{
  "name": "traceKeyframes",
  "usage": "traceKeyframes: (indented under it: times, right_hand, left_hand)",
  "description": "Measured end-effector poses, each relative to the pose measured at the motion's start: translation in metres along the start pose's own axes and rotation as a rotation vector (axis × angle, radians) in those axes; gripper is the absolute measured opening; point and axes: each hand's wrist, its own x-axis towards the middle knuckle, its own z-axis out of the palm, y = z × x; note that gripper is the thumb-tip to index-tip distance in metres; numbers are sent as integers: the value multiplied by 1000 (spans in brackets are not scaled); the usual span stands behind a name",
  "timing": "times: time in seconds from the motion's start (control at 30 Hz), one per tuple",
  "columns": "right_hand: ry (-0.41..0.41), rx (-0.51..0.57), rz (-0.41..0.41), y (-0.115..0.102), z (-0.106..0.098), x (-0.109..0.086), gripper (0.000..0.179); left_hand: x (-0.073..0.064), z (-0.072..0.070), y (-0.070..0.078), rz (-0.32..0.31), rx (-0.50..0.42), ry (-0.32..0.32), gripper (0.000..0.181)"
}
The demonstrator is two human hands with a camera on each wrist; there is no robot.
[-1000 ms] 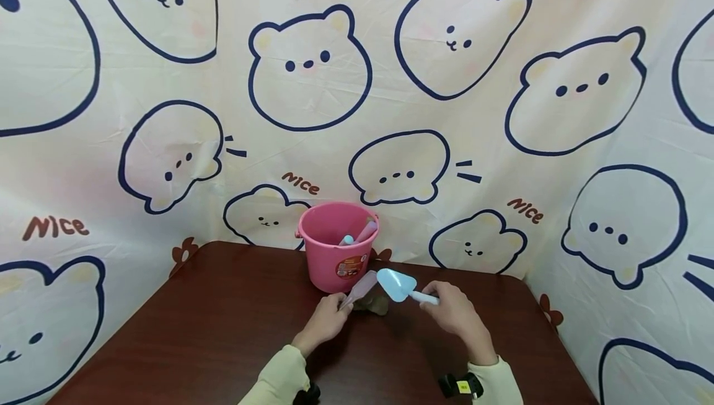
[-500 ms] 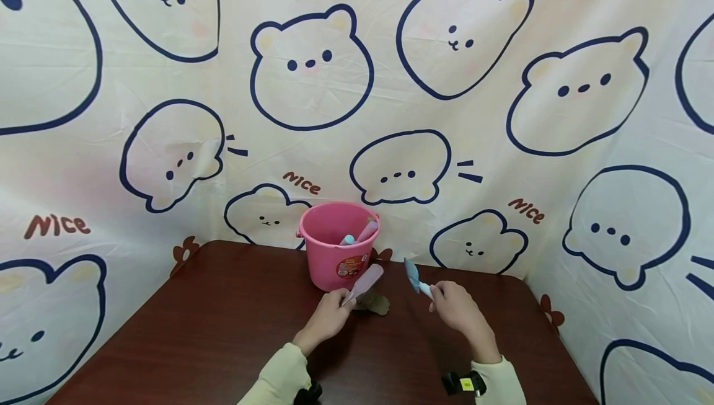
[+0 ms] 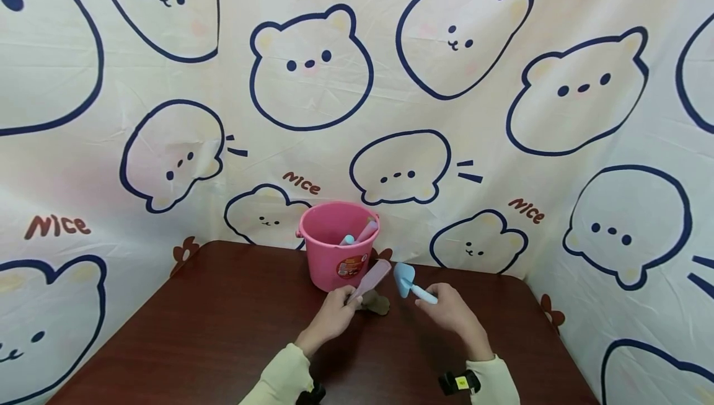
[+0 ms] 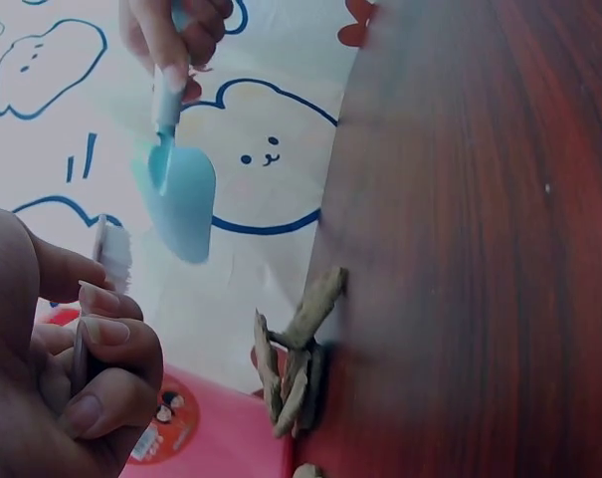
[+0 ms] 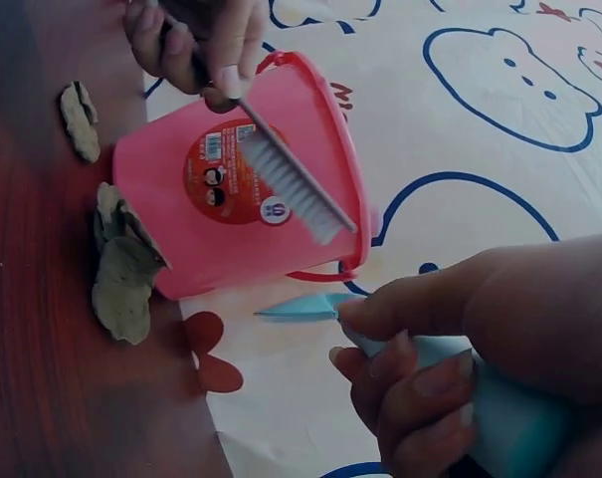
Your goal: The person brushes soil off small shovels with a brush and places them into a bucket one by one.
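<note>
My left hand (image 3: 331,317) grips a small brush (image 3: 372,276) with a pale purple-grey back. White bristles (image 5: 293,187) show in the right wrist view. In my right hand (image 3: 450,311) is a light blue toy trowel (image 3: 404,278), held by its pale handle, the blade raised above the table and pointing toward the brush. The trowel's blade and the brush stand a little apart. Beneath the brush, several greyish-brown lumpy pieces (image 3: 377,304) that look like dried clay lie on the table, partly hidden by my left hand in the head view.
Just behind the pieces stands a pink bucket (image 3: 325,262) with an orange label. A purple handle (image 3: 367,231) and a blue one (image 3: 347,240) show inside it. The dark wooden table (image 3: 212,324) meets a bear-print cloth (image 3: 312,101) at its back edge.
The trowel's blade turned edge-on, then swung back to the left, showing its face again. My left hand and the brush have shifted slightly right and up. The bucket stays put.
</note>
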Motion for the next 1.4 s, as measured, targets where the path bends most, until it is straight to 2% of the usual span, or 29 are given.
traceKeyframes:
  times: [0.13, 0.27, 0.4, 0.5, 0.7, 0.83, 1.1, 1.4]
  right_hand:
    - [-49, 10, -24, 2, 4, 1, 14]
    - [-122, 12, -55, 3, 7, 3, 18]
    - [-171, 8, -86, 3, 10, 4, 22]
    - [-180, -21, -114, 4, 13, 5, 22]
    - [-210, -42, -165, 1, 16, 5, 21]
    - [-222, -37, -181, 0, 15, 5, 23]
    - [-247, -12, -209, 5, 7, 7, 26]
    - [-252, 0, -219, 6, 2, 7, 25]
  left_hand:
    - [-3, 3, 6, -6, 25, 3, 21]
    - [-5, 6, 9, -18, 65, 6, 20]
    - [-6, 9, 11, 17, 37, -4, 18]
    - [-6, 13, 12, 39, -7, -23, 17]
    - [-9, 19, 13, 27, -55, -77, 26]
    - [-10, 22, 11, 21, -61, -91, 26]
    - [-9, 19, 2, 13, -42, -64, 20]
    - [-6, 14, -6, 10, -50, -50, 23]
